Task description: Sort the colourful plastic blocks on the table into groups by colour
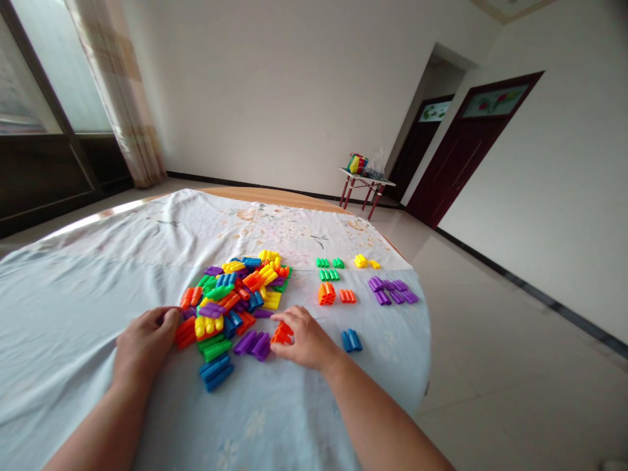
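Note:
A heap of plastic tube-shaped building blocks (226,292) in orange, yellow, green, blue and purple lies on the cloth-covered table. My right hand (307,337) is at the heap's right side, thumb and fingers closed around an orange block (281,333). Just left of that block is a purple block (252,345). At the heap's left edge rests my left hand (147,337), its fingers curled together beside another orange block (185,333); what its fingertips hold, if anything, is hidden. A blue block (216,373) lies nearest me.
Right of the heap, blocks lie grouped by colour: green (329,275), yellow (362,261), orange (328,294), purple (392,292) and blue (351,340). The tablecloth (63,314) is wrinkled. Farther off, a small folding table (367,178) carries bags near the wall.

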A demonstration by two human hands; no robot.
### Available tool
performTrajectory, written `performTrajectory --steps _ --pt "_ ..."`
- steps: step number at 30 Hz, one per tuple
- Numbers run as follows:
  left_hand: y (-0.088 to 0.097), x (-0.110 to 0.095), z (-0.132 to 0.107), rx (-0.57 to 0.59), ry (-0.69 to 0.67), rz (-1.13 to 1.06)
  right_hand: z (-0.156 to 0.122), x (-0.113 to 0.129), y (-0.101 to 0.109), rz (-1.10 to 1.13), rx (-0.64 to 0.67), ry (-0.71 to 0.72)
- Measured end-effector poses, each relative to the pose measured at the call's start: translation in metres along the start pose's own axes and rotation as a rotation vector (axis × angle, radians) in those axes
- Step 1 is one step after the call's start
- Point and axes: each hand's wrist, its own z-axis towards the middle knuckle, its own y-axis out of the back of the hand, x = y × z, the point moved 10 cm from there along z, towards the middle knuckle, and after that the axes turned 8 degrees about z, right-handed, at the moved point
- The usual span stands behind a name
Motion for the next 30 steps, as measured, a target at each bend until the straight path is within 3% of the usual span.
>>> performTrajectory --steps 2,4,9,14,19,30 --pt "0.001 0.000 0.001 0.000 0.004 0.003 0.001 -0.003 0.013 0.028 -0.146 0.005" --pt "0.001 -0.001 0.001 0.001 0.008 0.004 0.001 -0.007 0.019 0.015 -0.206 0.011" --pt "-0.001 0.001 -0.001 0.002 0.007 -0.010 -0.001 -0.013 0.008 -0.042 -0.061 0.002" --pt "-0.002 0.002 -0.001 0.006 0.016 -0.014 0.003 -0.013 0.009 -0.039 -0.136 0.014" --pt "0.000 -0.002 -0.002 0.012 0.008 -0.001 0.010 -0.017 -0.007 -0.070 -0.036 0.029" --pt "0.001 -0.001 0.000 0.011 0.007 0.014 0.006 -0.015 -0.008 -0.018 0.052 -0.008"
